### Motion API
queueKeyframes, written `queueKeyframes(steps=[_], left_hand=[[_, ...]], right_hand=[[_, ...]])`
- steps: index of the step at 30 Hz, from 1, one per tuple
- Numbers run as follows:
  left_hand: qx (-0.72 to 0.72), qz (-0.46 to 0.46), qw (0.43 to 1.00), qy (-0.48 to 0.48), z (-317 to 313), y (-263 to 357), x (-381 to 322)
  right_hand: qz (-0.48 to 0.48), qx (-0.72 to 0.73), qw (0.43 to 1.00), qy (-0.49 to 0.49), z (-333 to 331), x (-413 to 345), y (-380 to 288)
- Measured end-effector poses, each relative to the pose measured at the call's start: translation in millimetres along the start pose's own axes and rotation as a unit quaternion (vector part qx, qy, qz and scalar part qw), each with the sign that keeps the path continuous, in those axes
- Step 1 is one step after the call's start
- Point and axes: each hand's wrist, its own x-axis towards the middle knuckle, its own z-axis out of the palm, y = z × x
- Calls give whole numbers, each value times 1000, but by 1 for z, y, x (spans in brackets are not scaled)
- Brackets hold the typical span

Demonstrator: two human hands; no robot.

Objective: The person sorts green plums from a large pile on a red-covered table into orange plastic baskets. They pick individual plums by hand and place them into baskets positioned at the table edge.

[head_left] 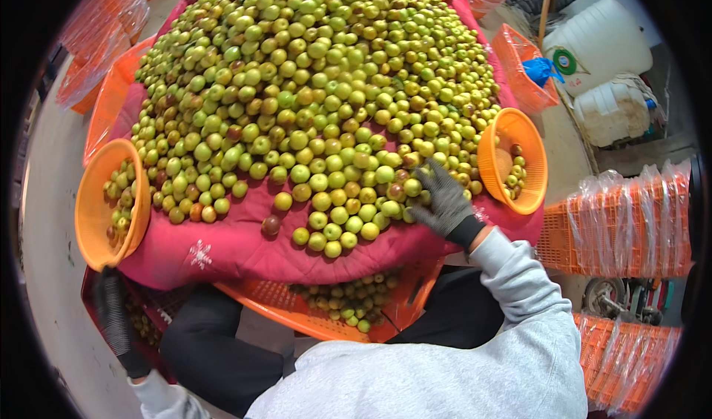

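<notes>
A large heap of green and brownish jujubes (311, 85) covers the red quilted cloth (233, 241) before me. My right hand (445, 199), in a grey-black glove, reaches into the heap's near right side. Its thumb and fingers are apart, with jujubes beside and between them. My left hand (114, 310), gloved too and blurred, hangs at the lower left, just below an orange plastic basket (89, 207) holding some jujubes. Whether it touches that basket or holds anything is unclear. Another orange basket (486, 157) with a few jujubes tilts at the right, near my right hand.
Below the cloth's front edge, an orange crate (267, 310) with jujubes sits between my legs. A dark red crate (92, 302) stands under my left hand. Plastic-wrapped orange crates (623, 224) are stacked at right, with white plastic jugs (603, 46) farther back.
</notes>
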Motion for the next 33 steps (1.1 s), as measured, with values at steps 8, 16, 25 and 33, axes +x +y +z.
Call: queueKeyframes(steps=[8, 16, 25, 33], left_hand=[[327, 145, 896, -263, 299, 52, -18], [-261, -142, 889, -349, 297, 51, -7], [-579, -256, 685, -359, 283, 85, -25], [-540, -275, 724, -328, 294, 100, -34]], right_hand=[[-53, -14, 995, 85, 74, 39, 6], [16, -3, 994, 109, 84, 81, 26], [16, -15, 995, 100, 78, 69, 20], [27, 115, 972, 203, 40, 33, -12]])
